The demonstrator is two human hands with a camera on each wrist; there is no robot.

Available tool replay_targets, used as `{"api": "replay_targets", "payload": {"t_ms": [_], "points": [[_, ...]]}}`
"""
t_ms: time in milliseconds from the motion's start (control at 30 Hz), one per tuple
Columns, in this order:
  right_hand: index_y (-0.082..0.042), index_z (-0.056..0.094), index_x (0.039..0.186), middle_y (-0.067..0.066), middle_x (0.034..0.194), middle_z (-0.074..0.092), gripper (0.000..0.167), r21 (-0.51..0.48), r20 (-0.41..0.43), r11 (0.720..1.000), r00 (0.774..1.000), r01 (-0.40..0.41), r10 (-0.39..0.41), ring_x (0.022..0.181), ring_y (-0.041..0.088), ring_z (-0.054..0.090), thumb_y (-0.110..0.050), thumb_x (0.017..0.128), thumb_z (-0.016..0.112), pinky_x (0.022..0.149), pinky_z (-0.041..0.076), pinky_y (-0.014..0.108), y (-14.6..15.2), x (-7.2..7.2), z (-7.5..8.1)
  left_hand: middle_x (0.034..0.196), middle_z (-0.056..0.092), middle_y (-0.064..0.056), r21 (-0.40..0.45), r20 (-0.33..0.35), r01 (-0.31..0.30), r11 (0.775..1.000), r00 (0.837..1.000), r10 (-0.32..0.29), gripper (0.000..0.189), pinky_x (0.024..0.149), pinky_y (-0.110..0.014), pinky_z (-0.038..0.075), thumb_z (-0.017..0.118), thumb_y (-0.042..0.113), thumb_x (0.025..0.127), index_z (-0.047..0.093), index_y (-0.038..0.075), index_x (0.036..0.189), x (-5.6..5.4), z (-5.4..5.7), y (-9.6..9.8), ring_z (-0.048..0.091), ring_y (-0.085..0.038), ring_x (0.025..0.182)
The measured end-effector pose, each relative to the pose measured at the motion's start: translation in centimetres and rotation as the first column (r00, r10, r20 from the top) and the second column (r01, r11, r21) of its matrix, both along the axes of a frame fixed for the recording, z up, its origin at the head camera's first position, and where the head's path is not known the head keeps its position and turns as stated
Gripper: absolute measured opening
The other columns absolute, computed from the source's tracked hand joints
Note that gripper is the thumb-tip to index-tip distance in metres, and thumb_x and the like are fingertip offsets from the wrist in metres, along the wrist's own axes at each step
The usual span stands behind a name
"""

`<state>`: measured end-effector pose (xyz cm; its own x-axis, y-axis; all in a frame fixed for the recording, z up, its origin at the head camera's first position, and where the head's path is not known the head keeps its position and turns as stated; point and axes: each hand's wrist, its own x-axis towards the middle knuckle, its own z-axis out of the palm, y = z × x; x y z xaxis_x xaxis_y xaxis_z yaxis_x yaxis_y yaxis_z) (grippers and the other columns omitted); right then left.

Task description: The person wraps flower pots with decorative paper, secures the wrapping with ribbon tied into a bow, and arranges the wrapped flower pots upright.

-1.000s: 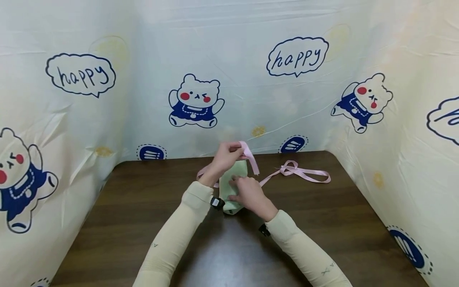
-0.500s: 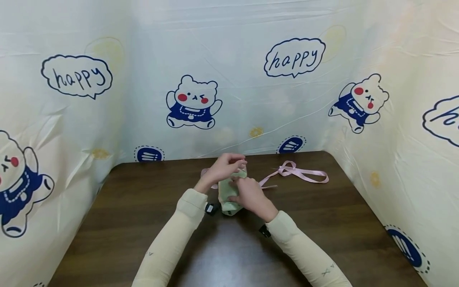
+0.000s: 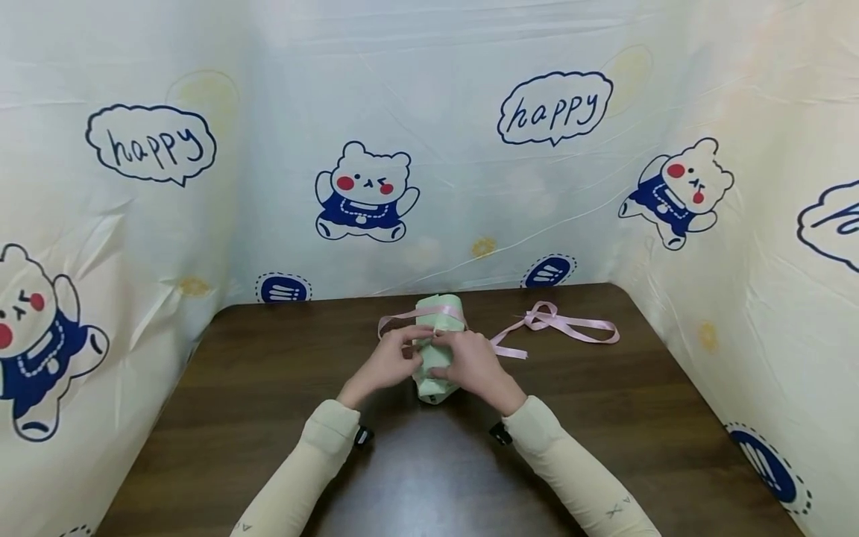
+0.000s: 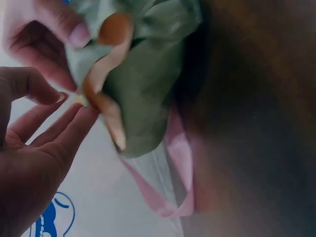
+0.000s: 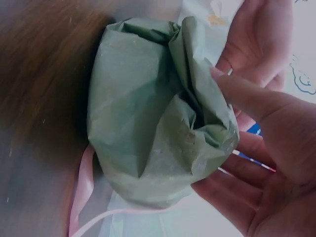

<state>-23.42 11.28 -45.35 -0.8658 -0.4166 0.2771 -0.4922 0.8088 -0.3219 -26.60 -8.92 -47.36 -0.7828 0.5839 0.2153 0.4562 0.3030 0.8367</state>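
Your left hand is no longer holding the pink ribbon up in the air; it is now reaching low over the left side of the green wrapped package, its fingertips meeting or nearly meeting those of your right hand. The ribbon is now crossing the package's far part, and a cut end (dangling from your fingers a second ago) is lying on the table to the right. The package's far end is now showing past your fingers.
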Motion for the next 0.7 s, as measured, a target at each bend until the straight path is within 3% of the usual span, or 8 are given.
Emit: {"api": "replay_targets", "payload": {"t_ms": [67, 167, 300, 367, 467, 567, 700], "points": [[-0.011, 0.076, 0.118, 0.003, 0.108, 0.077, 0.047, -0.043, 0.039, 0.998, 0.998, -0.042, 0.043, 0.088, 0.022, 0.072, -0.034, 0.079, 0.089, 0.077, 0.058, 0.041, 0.6, -0.1, 0.0, 0.153, 0.05, -0.016, 0.001, 0.013, 0.002, 1.0, 1.0, -0.002, 0.051, 0.104, -0.05, 0.049, 0.055, -0.006, 0.091, 0.058, 0.0, 0.142, 0.4, -0.3, 0.1, 0.055, -0.03, 0.132], [-0.008, 0.074, 0.122, 0.005, 0.119, 0.074, 0.043, -0.136, 0.104, 0.981, 0.983, -0.136, 0.15, 0.091, 0.02, 0.071, -0.027, 0.085, 0.084, 0.077, 0.058, 0.037, 1.9, -0.5, 0.1, 0.155, 0.048, -0.015, -0.002, 0.007, -0.009, 1.0, 1.0, 0.009, 0.052, 0.106, -0.052, 0.048, 0.06, 0.0, 0.091, 0.058, 0.004, 0.143, 0.8, -0.6, 0.4, 0.054, -0.029, 0.134], [-0.004, 0.077, 0.115, 0.009, 0.118, 0.074, 0.023, -0.315, 0.141, 0.933, 0.963, -0.175, 0.228, 0.078, 0.02, 0.065, -0.012, 0.094, 0.074, 0.067, 0.055, 0.031, 3.5, -1.6, -0.1, 0.152, 0.049, -0.019, -0.053, -0.097, -0.029, 0.998, 0.995, 0.024, 0.051, 0.101, -0.048, 0.052, 0.07, 0.011, 0.091, 0.061, 0.005, 0.14, 1.2, -0.9, 0.9, 0.055, -0.03, 0.134], [-0.002, 0.078, 0.11, 0.012, 0.113, 0.075, 0.018, -0.395, 0.121, 0.91, 0.976, -0.122, 0.183, 0.076, 0.022, 0.064, -0.007, 0.095, 0.069, 0.065, 0.055, 0.032, 4.1, -2.4, -0.4, 0.152, 0.048, -0.021, -0.1, -0.165, -0.038, 0.994, 0.986, 0.021, 0.051, 0.098, -0.045, 0.054, 0.073, 0.017, 0.091, 0.062, 0.005, 0.14, 1.5, -1.0, 1.2, 0.057, -0.032, 0.131], [0.002, 0.073, 0.117, 0.018, 0.112, 0.074, 0.022, -0.446, 0.115, 0.895, 0.992, -0.002, 0.059, 0.094, 0.026, 0.069, -0.005, 0.097, 0.066, 0.078, 0.059, 0.039, 4.6, -3.5, -0.9, 0.154, 0.044, -0.024, -0.175, -0.233, -0.053, 0.983, 0.972, 0.011, 0.051, 0.098, -0.044, 0.053, 0.073, 0.024, 0.094, 0.061, 0.005, 0.14, 1.8, -1.1, 1.6, 0.054, -0.035, 0.134], [0.005, 0.063, 0.133, 0.023, 0.125, 0.068, 0.035, -0.406, 0.184, 0.91, 0.983, 0.081, -0.006, 0.109, 0.035, 0.068, -0.006, 0.099, 0.064, 0.089, 0.057, 0.048, 4.7, -4.4, -1.4, 0.156, 0.04, -0.024, -0.211, -0.235, -0.067, 0.975, 0.972, 0.016, 0.051, 0.105, -0.046, 0.049, 0.072, 0.025, 0.096, 0.06, 0.005, 0.141, 2.1, -1.1, 1.8, 0.046, -0.037, 0.141], [0.004, 0.065, 0.131, 0.02, 0.119, 0.071, 0.034, -0.34, 0.24, 0.935, 0.971, 0.103, -0.02, 0.101, 0.032, 0.07, -0.009, 0.1, 0.064, 0.084, 0.059, 0.044, 4.6, -5.3, -2.0, 0.156, 0.04, -0.025, -0.223, -0.235, -0.084, 0.971, 0.972, 0.03, 0.05, 0.105, -0.044, 0.05, 0.073, 0.024, 0.096, 0.06, 0.005, 0.141, 2.2, -1.1, 2.0, 0.048, -0.037, 0.139]]}}
